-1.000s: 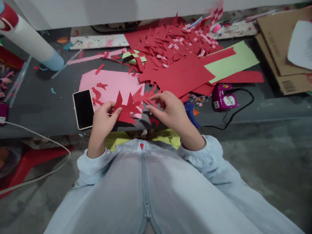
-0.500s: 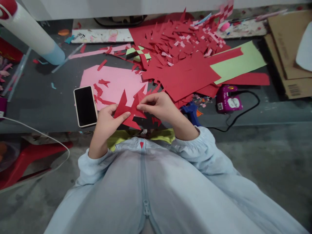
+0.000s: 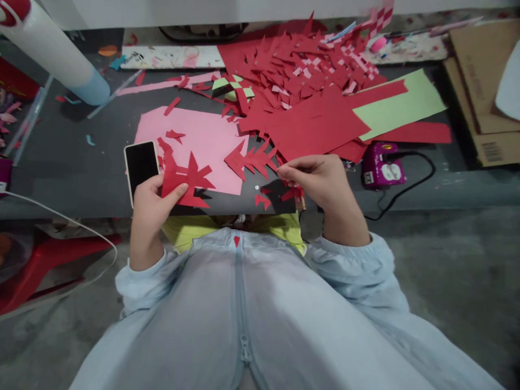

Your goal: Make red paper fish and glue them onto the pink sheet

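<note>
Near the front edge of the dark grey tabletop [image 3: 101, 168], a spiky red paper cut-out [image 3: 193, 173] is pinched between thumb and fingers of the left hand [image 3: 152, 203], partly over a large pink paper sheet [image 3: 203, 132]. Right hand [image 3: 325, 176] is well apart from the left, thumb and forefinger pinched together beside the tail end of a barbed, arrow-headed red paper piece [image 3: 252, 160]; cannot tell if paper sits between them.

Risks, as judged: thin points could crease or tear at narrow necks if the left pinch tightens or twists; barbs could snag each other if both pieces meet. Small loose red paper scraps [image 3: 263, 201] near the front edge could get swept off by a sleeve. White-edged black phone [image 3: 141, 160], partly behind the left hand, could get nudged by the wrist.

Orientation: held cut-out's long axis runs roughly left-right, broad end in the grip, spikes fanning up and right. Arrow-headed piece also lies roughly left-right, head pointing left, tail toward the right hand.
</note>
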### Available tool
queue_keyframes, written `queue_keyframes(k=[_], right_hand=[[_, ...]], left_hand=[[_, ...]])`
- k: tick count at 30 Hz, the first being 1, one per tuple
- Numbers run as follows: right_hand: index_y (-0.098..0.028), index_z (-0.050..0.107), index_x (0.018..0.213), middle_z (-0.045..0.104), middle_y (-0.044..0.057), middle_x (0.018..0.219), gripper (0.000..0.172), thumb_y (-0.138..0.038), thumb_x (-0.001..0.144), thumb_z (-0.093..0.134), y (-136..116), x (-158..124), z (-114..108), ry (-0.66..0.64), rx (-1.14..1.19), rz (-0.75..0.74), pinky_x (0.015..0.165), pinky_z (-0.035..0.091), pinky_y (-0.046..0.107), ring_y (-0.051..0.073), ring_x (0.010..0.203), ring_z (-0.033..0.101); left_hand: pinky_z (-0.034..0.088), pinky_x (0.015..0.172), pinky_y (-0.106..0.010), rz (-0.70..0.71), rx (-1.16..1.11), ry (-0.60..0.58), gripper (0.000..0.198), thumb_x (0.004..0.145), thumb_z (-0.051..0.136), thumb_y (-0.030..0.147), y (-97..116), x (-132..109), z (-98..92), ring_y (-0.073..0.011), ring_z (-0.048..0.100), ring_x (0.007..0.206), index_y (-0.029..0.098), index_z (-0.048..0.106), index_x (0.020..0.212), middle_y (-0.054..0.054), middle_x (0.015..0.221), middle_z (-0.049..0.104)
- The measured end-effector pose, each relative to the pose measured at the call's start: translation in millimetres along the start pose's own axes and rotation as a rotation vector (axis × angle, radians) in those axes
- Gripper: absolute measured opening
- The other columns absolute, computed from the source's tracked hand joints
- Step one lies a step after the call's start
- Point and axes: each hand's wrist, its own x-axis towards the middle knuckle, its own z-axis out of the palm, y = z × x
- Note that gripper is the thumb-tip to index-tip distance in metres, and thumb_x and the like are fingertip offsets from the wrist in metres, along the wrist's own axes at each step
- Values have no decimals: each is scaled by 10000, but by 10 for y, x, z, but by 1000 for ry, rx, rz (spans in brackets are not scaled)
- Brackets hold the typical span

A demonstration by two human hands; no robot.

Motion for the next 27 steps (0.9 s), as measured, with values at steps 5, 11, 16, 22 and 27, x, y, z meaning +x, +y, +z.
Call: queue_keyframes(k=[5,11,16,22,27], right_hand=[[-218,769,677,705,21,592,132,-345,704,742,101,-150,-208,89,-79,32,508,494,283,176,544,635],[-212,769,673,679,14,541,155,-366,659,753,111,-302,-214,88,-21,135,467,486,283,166,483,606],[-200,776,676,661,14,519,185,-383,658,757,135,-373,-127,25,-26,164,455,439,271,145,464,563],[-206,783,684,691,22,567,189,-392,655,758,204,-399,-61,-12,-24,161,497,430,267,142,507,576],[-207,775,674,692,26,570,193,-397,645,749,159,-404,-17,-15,-12,150,485,402,262,139,504,559]], left_hand=[[588,753,-317,34,8,130,288,738,777,388,-144,52,-89,-183,709,814,183,750,939,-37,921,773],[596,824,-349,-5,-168,95,366,695,804,423,-161,103,56,-197,718,878,162,730,941,-63,976,771],[594,824,-367,-80,-310,-38,396,656,837,459,-101,100,214,-220,723,866,160,729,892,-56,879,769],[589,782,-348,-108,-368,-118,290,682,820,434,-19,84,337,-193,703,779,181,708,769,-27,781,745],[577,734,-321,-44,-343,-148,231,703,800,372,11,92,401,-182,702,745,176,719,794,-23,770,746]])
